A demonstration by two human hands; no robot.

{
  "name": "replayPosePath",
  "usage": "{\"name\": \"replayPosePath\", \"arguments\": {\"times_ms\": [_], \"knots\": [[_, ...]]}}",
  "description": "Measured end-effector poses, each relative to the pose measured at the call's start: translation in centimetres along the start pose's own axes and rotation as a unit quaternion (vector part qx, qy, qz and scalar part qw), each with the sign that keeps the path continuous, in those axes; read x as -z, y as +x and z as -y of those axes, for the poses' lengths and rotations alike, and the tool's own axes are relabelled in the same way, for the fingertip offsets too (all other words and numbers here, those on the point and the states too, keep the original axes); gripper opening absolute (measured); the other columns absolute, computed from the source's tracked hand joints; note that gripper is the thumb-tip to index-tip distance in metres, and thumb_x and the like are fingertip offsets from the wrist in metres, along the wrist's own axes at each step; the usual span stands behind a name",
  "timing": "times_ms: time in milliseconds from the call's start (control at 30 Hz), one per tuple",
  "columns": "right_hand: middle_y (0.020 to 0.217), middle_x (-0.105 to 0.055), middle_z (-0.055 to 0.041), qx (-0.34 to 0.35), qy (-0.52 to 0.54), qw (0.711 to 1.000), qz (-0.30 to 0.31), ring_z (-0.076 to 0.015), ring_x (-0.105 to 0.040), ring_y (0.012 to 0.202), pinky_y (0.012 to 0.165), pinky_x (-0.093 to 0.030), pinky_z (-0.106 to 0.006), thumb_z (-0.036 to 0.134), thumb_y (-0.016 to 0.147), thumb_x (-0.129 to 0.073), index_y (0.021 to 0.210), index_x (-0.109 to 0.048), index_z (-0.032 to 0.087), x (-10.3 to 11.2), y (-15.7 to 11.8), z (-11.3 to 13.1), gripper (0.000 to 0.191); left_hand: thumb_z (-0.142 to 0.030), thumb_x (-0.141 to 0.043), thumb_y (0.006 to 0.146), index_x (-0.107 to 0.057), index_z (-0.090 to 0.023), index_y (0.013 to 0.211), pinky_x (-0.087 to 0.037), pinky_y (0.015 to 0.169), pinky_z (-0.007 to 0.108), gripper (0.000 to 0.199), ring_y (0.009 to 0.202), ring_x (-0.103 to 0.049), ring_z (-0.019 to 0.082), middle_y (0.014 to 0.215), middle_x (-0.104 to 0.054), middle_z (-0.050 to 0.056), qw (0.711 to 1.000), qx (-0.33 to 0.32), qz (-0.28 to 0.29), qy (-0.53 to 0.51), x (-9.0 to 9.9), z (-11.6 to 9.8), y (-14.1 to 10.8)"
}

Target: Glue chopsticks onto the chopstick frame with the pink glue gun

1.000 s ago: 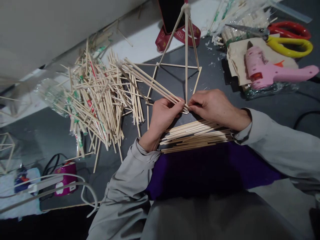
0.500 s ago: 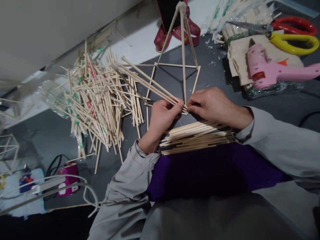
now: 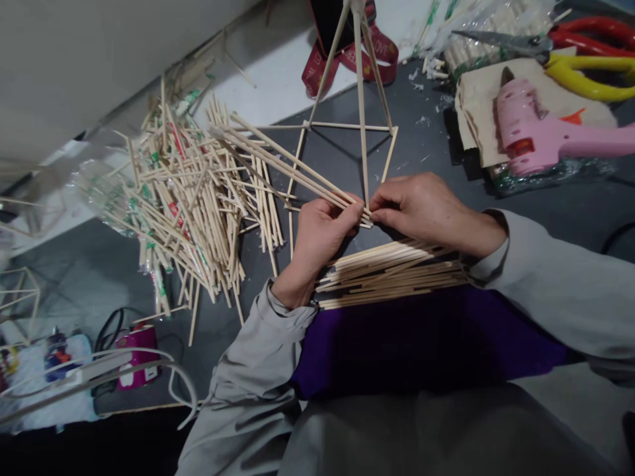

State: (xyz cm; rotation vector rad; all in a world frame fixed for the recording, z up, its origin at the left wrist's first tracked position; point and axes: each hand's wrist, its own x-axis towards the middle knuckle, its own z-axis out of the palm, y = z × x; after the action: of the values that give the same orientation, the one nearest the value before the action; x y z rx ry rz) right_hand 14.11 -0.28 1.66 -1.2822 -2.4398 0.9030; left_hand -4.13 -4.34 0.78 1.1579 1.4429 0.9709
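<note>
My left hand [image 3: 325,231] is closed, with thumb and fingers pinching several thin wooden sticks [image 3: 297,170] near their lower ends. These sticks slant up to the left, and their far ends meet in a joint over the loose pile. My right hand [image 3: 419,205] is closed too, its fingertips pinched together at the stick ends, beside the foot of an upright stick. What lies between those fingertips is hidden. Just beyond both hands stands a stick frame [image 3: 361,99] with slanting legs and a base of sticks. Below the hands lies a row of loose sticks [image 3: 381,268].
A heap of sticks [image 3: 198,205] with plastic wrapping spreads on the left. To the right, a pink glue gun [image 3: 528,132] rests on folded cloth [image 3: 476,99] near red-and-yellow-handled scissors [image 3: 575,63]. A red lanyard [image 3: 315,73] lies behind the frame. Purple cloth [image 3: 397,344] covers the near side.
The view has shifted slightly, so the frame's top sits higher in the picture. Both hands keep the same hold at the stick ends.
</note>
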Motion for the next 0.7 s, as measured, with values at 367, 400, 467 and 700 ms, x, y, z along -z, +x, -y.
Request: {"name": "replayPosePath", "arguments": {"times_ms": [367,400,467,700], "knots": [[0.084,-0.073,-0.0036,-0.017,-0.001,1.000,0.004,-0.0178,-0.061,0.077,0.067,-0.035,-0.030,0.027,0.089,-0.061,0.087,-0.075,0.020,-0.02,0.13,0.19,0.016,-0.032,-0.073,0.079,-0.073,-0.015,0.076,-0.046,0.052,0.020,0.017,0.054,-0.056,0.010,0.062,-0.063,0.001,1.000,-0.003,0.000,-0.001,-0.07,-0.01,-0.11],[0.084,-0.073,-0.0035,-0.019,-0.001,1.000,0.005,-0.0176,-0.060,0.076,0.067,-0.035,-0.030,0.027,0.089,-0.061,0.087,-0.075,0.020,-0.01,0.12,0.22,0.015,-0.032,-0.073,0.079,-0.073,-0.015,0.076,-0.046,0.052,0.020,0.017,0.054,-0.056,0.010,0.062,-0.063,0.001,1.000,-0.003,0.000,-0.002,-0.08,0.01,-0.10],[0.083,-0.073,-0.0036,-0.024,-0.003,1.000,0.008,-0.0174,-0.060,0.076,0.067,-0.034,-0.030,0.027,0.089,-0.061,0.087,-0.075,0.020,0.02,0.12,0.27,0.015,-0.032,-0.073,0.079,-0.073,-0.016,0.075,-0.047,0.052,0.020,0.016,0.054,-0.056,0.010,0.062,-0.064,0.001,1.000,-0.004,0.002,-0.003,-0.08,0.05,-0.07],[0.084,-0.073,-0.0036,-0.030,-0.015,0.999,0.013,-0.0179,-0.061,0.077,0.066,-0.034,-0.030,0.028,0.089,-0.060,0.088,-0.075,0.021,0.14,0.20,0.44,0.017,-0.034,-0.075,0.078,-0.073,-0.016,0.076,-0.046,0.051,0.019,0.018,0.055,-0.056,0.009,0.063,-0.064,0.000,1.000,-0.003,0.001,-0.012,-0.07,0.02,-0.01]]}}
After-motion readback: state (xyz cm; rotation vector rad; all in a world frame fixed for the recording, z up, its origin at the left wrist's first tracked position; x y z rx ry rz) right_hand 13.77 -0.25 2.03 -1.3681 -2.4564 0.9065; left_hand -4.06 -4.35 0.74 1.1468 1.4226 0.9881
